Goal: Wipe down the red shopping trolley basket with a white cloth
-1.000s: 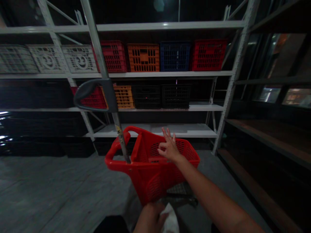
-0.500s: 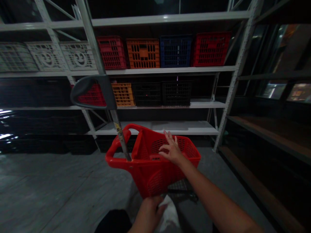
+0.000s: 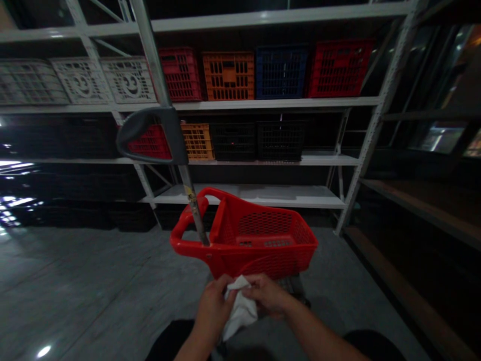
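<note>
quick count: one red trolley basket (image 3: 263, 245) with one grey handle (image 3: 150, 135), one white cloth (image 3: 240, 311), two hands, left hand (image 3: 212, 307) and right hand (image 3: 268, 296). on the shelves (image 3: 263, 104): three white crates (image 3: 22, 82) (image 3: 80, 80) (image 3: 130, 79), three red crates (image 3: 180, 74) (image 3: 340, 67) (image 3: 150, 143), two orange crates (image 3: 228, 76) (image 3: 197, 141), two black crates (image 3: 233, 142) (image 3: 280, 140), one blue crate (image 3: 281, 71).

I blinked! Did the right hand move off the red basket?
Yes. The right hand left the red basket, pulling back toward the person, and holds the white cloth with the left hand.
</note>
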Available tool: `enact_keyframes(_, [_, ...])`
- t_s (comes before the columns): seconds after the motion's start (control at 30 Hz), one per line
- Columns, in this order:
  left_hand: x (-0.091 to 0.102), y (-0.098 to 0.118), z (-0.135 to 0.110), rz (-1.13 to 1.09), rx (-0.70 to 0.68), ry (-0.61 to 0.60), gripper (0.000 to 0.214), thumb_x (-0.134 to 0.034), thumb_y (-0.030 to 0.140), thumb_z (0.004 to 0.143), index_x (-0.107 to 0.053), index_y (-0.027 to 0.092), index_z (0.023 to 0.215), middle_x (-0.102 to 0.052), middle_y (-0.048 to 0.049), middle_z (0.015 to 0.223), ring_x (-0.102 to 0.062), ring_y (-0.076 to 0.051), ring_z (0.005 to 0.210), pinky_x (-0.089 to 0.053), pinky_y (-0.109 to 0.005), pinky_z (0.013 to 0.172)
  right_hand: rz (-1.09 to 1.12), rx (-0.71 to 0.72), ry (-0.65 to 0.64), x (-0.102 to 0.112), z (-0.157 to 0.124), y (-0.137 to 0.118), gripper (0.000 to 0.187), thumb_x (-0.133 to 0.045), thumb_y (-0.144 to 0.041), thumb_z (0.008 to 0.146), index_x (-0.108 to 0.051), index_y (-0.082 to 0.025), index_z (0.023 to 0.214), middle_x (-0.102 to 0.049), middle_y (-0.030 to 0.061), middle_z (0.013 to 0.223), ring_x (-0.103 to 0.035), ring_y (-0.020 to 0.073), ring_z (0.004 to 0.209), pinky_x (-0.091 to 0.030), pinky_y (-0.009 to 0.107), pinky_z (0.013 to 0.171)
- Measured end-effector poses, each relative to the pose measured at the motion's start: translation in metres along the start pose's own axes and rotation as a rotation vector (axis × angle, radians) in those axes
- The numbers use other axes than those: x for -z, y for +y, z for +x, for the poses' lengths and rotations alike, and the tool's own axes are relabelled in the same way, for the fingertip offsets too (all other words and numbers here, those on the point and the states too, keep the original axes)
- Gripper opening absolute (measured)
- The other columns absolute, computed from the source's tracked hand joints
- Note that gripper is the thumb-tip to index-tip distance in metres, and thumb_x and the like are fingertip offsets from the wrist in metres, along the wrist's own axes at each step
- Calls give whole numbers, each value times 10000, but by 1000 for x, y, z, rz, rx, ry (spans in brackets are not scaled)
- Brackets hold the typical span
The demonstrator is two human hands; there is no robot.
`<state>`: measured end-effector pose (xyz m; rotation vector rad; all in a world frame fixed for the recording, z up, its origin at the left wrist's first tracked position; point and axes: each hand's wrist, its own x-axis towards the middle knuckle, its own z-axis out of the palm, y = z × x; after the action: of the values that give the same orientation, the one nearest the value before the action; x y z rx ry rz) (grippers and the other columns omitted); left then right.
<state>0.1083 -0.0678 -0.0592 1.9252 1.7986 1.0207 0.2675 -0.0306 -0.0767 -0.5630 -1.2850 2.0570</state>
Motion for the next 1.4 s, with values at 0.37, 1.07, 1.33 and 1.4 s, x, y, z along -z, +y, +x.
enact_keyframes(0.37, [10,-21,2,-512,288,-25,305,-616,448,617,-494,169,618,-483,52,503,-437,-90,477,-322,-199,463,59,-62,-50,-6,7,7,491,-819,-201,476,-665,-101,931,-642,31,689,-583,129,599,-431,242,591])
enact_keyframes(1.07, [6,-7,-3,-709,369,-197,423,-630,559,557,-455,175,591,-466,64,489,-412,-78,456,-308,-200,467,59,144,349,-32,5,22,423,-691,-511,632,-648,-141,832,-656,42,710,-610,181,662,-451,295,634])
enact_keyframes(1.33, [15,-16,-3,-494,259,-316,349,-702,410,502,-466,167,587,-493,61,550,-428,-82,533,-324,-192,504,-26,137,244,-1,-5,0,405,-710,-488,617,-662,-108,750,-625,17,618,-531,101,512,-378,216,533])
enact_keyframes(1.4, [10,-14,-4,-551,239,-360,359,-716,363,490,-545,156,729,-581,31,674,-503,-111,630,-379,-204,569,-102,143,222,0,-3,-1,399,-669,-500,657,-662,-114,762,-617,6,604,-522,103,503,-376,217,519])
